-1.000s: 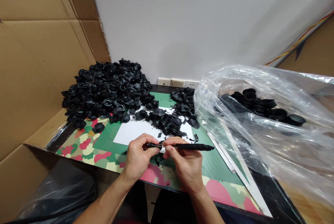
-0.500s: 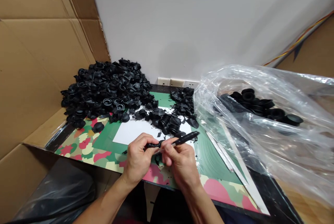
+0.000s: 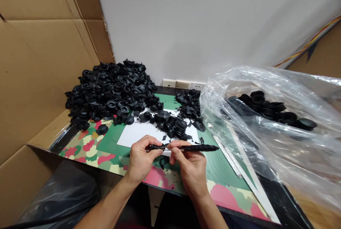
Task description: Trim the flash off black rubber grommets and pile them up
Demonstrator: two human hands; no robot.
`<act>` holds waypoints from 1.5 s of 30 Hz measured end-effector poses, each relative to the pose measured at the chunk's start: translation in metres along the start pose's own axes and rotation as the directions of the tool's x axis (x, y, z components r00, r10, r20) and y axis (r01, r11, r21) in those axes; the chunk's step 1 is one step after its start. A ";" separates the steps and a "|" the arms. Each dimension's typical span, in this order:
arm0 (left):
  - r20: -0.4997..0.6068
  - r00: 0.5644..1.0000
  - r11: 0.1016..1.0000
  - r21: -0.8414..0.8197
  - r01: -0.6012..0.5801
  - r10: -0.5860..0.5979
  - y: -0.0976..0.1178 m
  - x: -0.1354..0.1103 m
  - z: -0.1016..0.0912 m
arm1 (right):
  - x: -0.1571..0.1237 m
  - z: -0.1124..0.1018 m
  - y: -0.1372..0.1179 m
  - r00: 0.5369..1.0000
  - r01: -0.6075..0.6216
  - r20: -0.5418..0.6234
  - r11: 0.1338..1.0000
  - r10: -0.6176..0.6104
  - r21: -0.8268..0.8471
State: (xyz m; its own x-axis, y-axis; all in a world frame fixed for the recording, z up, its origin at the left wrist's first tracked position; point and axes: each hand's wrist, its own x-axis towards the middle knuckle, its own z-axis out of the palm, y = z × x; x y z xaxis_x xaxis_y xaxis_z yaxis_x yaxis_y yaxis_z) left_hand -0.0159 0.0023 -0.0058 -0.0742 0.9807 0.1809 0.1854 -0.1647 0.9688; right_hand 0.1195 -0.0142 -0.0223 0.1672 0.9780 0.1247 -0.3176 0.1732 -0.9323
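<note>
Pinched in my left hand is a small black ribbed rubber part, partly covered by the fingers. My right hand is closed on a slim knife with a black handle. Its handle points right, and its thin metal end meets the rubber part between my two hands. Just beyond, several black rubber pieces and trimmed scraps lie on a white sheet. A strip of black scrap shows below my fingers.
A big heap of black rubber parts stands at the back left beside a cardboard wall. Black trimmings are piled near the wall sockets. On the right, a clear plastic bag holds more rubber parts. White strips lie on the green mat.
The knife has swung from slanting upward to nearly level, and its handle reaches farther right. My right hand has shifted slightly right; my left still grips the rubber part. The view has shifted a little.
</note>
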 end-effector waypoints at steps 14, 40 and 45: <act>0.017 0.999 0.998 0.035 -0.045 0.044 0.000 -0.002 0.003 | -0.001 0.002 -0.001 0.973 0.230 0.063 0.962 -0.223 -0.145; 0.025 0.999 0.995 0.095 -0.041 0.039 -0.001 -0.008 0.002 | -0.006 0.000 0.000 0.982 0.187 0.043 0.979 -0.184 -0.086; 0.026 0.997 0.991 0.114 -0.072 0.069 -0.002 -0.007 0.002 | -0.004 -0.001 0.001 0.981 0.189 0.069 0.977 -0.183 -0.102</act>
State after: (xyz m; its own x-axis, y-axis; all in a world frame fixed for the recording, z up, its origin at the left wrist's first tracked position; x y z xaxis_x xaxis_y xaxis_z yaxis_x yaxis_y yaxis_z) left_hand -0.0142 -0.0043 -0.0094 -0.0360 0.9693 0.2433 0.3003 -0.2217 0.9277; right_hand 0.1192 -0.0181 -0.0244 0.1580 0.9355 0.3161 -0.1836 0.3424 -0.9214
